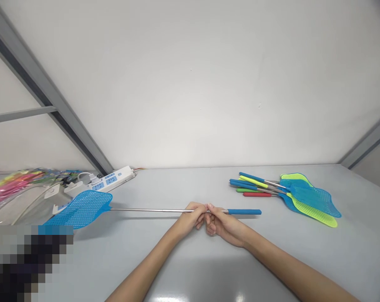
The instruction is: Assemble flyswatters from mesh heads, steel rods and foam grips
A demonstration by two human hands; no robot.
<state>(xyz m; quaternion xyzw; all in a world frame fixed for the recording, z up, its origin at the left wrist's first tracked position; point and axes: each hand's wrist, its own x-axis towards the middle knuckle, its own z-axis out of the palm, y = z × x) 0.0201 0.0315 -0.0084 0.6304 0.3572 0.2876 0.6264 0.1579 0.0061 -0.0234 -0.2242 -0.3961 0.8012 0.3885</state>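
Note:
A blue fly swatter [86, 209] with an extended metal rod lies level across my view, its mesh head to the left and its blue grip to the right. Wrapped round the rod near the middle is my left hand [195, 214], closed. My right hand [220, 224] pinches the same rod right beside it, just left of the blue grip. The two hands touch, and their fingers hide a short stretch of rod. Off to the right, a pile of fly swatters [316, 201] in blue and yellow-green rests on the table, handles pointing left.
At the left stands a white power strip [114, 180] with plugs and cables, close behind the swatter head. Pink and yellow plastic-wrapped items [16, 184] lie farther left. A white wall [190, 84] backs the grey table [165, 256]. The lower left corner is pixelated.

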